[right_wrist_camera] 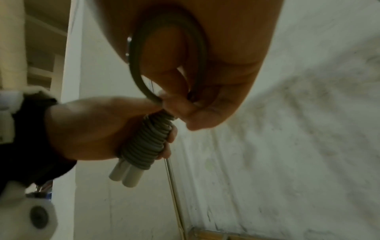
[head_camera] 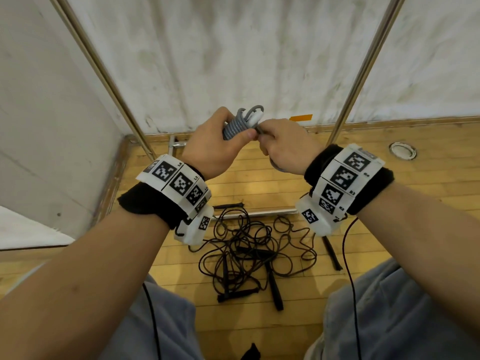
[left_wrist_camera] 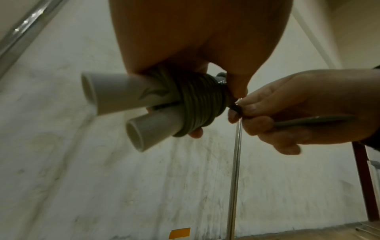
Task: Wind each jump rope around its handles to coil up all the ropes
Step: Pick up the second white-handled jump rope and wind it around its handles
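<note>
My left hand [head_camera: 211, 145] grips a grey jump rope [head_camera: 235, 126] wound in tight turns round its two white handles [left_wrist_camera: 115, 92], held side by side. The coil [left_wrist_camera: 197, 104] and both handle ends [right_wrist_camera: 127, 176] show below my palm. My right hand [head_camera: 283, 145] pinches the last loose loop of grey rope [right_wrist_camera: 144, 78] right at the coil's end, its fingers [left_wrist_camera: 265, 112] curled round the cord. On the floor below lies a tangle of black jump ropes [head_camera: 249, 245] with black handles [head_camera: 275, 292], uncoiled.
Wooden floor [head_camera: 272, 178] with a white curtain wall [head_camera: 233, 61] behind. Two metal poles [head_camera: 363, 74] rise left and right; a metal base bar [head_camera: 254, 213] crosses the floor. My knees in grey trousers [head_camera: 389, 307] flank the black ropes. A round floor socket [head_camera: 402, 150] sits right.
</note>
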Demonstrator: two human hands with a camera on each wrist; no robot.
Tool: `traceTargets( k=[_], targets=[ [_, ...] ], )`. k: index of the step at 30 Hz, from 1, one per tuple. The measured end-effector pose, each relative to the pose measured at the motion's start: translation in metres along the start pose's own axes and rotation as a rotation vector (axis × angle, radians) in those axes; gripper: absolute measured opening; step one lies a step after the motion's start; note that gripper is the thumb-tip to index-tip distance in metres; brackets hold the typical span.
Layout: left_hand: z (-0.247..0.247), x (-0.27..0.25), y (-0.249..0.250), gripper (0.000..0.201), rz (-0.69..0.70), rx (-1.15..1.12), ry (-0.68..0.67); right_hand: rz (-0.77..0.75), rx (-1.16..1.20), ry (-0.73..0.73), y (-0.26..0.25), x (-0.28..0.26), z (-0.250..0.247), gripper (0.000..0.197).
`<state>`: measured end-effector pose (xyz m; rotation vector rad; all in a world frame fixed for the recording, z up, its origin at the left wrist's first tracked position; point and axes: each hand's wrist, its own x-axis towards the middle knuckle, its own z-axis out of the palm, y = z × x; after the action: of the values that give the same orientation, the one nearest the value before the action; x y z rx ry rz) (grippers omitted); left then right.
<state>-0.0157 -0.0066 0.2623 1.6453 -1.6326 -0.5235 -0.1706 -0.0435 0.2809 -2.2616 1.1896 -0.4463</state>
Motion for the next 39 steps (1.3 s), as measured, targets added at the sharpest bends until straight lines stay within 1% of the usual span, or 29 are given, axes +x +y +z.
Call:
traceTargets(
  k=[2, 4, 10, 15, 18, 21, 23, 26, 29, 32, 34, 35, 39],
  targets=[
    [-0.001, 0.001, -0.001, 0.035, -0.015, 0.029, 0.008, 0.009, 0.066, -0.027, -0.003, -0.003, -0.002, 0.024],
    [-0.002, 0.001, 0.000, 0.036, -0.020, 0.023, 0.012, 0.009, 0.089, -0.017, -0.006, -0.006, -0.002, 0.020],
    [-0.003, -0.001, 0.002, 0.037, -0.048, 0.031, 0.036, 0.013, 0.093, 0.010, -0.014, -0.010, -0.002, 0.026],
    [-0.009, -0.001, 0.003, 0.039, -0.049, -0.080, 0.032, -0.001, 0.194, 0.016, -0.015, -0.013, -0.002, 0.033],
    [-0.011, -0.004, 0.003, 0.035, -0.071, -0.146, -0.025, -0.025, 0.208, 0.013, -0.014, -0.014, -0.002, 0.036],
    [-0.008, -0.006, 0.005, 0.038, -0.142, -0.300, -0.090, -0.021, 0.202, 0.003, -0.013, -0.014, -0.003, 0.038],
    [-0.005, -0.005, 0.008, 0.032, -0.124, -0.281, -0.084, -0.011, 0.132, -0.005, -0.013, -0.013, -0.002, 0.037],
    [-0.001, -0.004, 0.011, 0.024, -0.064, -0.222, -0.046, -0.009, 0.065, -0.014, -0.011, -0.009, 0.000, 0.024],
    [0.002, -0.002, 0.012, 0.023, -0.044, -0.178, -0.012, 0.020, 0.058, -0.005, -0.005, -0.007, 0.000, 0.027],
    [0.006, -0.003, 0.015, 0.026, -0.090, -0.156, -0.015, 0.023, 0.042, -0.008, -0.003, -0.007, 0.004, 0.018],
    [0.008, -0.003, 0.016, 0.031, -0.129, -0.106, -0.014, 0.021, -0.005, -0.020, -0.003, -0.006, 0.008, 0.022],
    [0.009, -0.002, 0.017, 0.034, -0.138, -0.089, -0.048, 0.024, -0.032, -0.022, -0.001, -0.005, 0.009, 0.025],
    [0.008, 0.000, 0.016, 0.043, -0.157, -0.197, -0.293, 0.031, -0.097, -0.007, 0.007, -0.003, 0.005, 0.030]
  ],
)
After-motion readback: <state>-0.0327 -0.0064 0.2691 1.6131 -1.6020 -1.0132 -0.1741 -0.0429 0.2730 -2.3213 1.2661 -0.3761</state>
